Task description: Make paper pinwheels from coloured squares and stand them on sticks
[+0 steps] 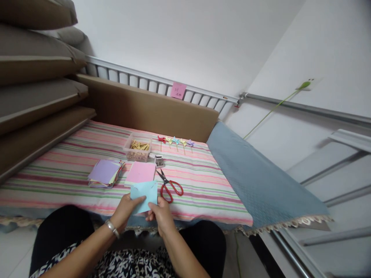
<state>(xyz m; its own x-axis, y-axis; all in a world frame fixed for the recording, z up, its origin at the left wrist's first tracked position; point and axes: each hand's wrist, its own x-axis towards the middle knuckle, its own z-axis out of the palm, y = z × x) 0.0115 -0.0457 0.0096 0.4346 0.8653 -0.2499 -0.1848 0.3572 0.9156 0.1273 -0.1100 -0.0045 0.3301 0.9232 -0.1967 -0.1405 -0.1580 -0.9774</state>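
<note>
A light blue paper square (145, 194) with partly folded corners is held at the near edge of the striped cloth (203, 181). My left hand (125, 212) pinches its lower left side, a silver bracelet on that wrist. My right hand (161, 214) grips its lower right edge with the fingers closed. Red-handled scissors (170, 186) lie just right of the paper. A pink sheet (141, 172) lies right behind it.
A stack of coloured papers, purple on top (104, 172), lies to the left. A clear box of small sticks (138, 147), a small metal box (159, 161) and a row of small paper pinwheels (176, 141) sit farther back. A cardboard panel (150, 110) stands behind; cushions (34, 88) are stacked at the left.
</note>
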